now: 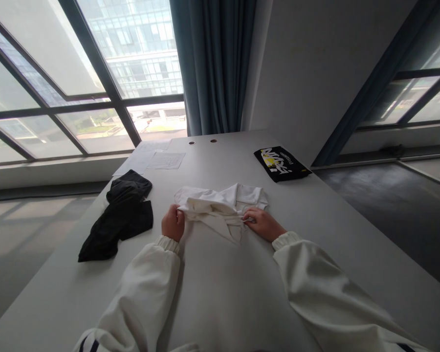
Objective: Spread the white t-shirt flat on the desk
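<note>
A crumpled white garment (216, 204) lies on the table between my hands, bunched up with a pointed flap hanging toward me. My left hand (173, 223) is closed around its left edge in a fist-like grip. At the garment's right side, my right hand (263, 223) pinches the near edge between thumb and fingers. The exact kind of garment cannot be made out from its folds. White sleeves with gathered cuffs cover both my arms.
Rumpled black clothing (119, 217) lies to the left on the white table (220, 288). A folded black garment with white and yellow print (281, 164) rests at the back right. Paper sheets (165, 160) lie at the back left, near two round table holes. Windows and a blue curtain (214, 68) stand beyond.
</note>
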Demonstrator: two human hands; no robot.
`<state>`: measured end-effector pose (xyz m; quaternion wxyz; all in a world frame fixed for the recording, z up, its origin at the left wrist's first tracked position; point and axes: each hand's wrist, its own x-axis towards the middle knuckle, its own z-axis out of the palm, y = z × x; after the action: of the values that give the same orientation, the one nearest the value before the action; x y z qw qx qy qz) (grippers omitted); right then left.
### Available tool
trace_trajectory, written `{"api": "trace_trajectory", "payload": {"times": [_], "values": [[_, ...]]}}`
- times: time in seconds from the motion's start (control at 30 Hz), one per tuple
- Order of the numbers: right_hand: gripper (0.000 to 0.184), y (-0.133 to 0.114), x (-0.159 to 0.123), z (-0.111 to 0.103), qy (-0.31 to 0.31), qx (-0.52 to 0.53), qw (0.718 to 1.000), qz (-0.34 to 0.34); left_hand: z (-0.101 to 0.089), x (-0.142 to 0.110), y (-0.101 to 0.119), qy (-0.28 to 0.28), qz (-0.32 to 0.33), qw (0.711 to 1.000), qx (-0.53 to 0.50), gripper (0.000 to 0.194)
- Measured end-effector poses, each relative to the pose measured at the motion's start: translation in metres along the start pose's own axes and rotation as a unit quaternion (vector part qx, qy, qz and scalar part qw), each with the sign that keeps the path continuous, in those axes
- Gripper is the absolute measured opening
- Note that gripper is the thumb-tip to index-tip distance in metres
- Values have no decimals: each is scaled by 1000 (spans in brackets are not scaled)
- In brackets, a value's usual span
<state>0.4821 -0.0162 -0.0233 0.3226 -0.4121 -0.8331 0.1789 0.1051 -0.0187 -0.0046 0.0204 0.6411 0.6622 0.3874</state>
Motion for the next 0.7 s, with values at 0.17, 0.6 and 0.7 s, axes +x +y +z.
{"api": "trace_trajectory", "payload": {"times": [0.17,0.6,0.7], "values": [[8,53,-17,-33,161,-127,969,134,-8,9,-5,43,-91,993,-59,16],[25,76,-27,-47,314,-216,898,218,-9,30,-45,51,-184,977,-98,13],[30,44,-16,-39,310,-240,906,162,-5,30,-51,71,-155,977,-131,22]]}}
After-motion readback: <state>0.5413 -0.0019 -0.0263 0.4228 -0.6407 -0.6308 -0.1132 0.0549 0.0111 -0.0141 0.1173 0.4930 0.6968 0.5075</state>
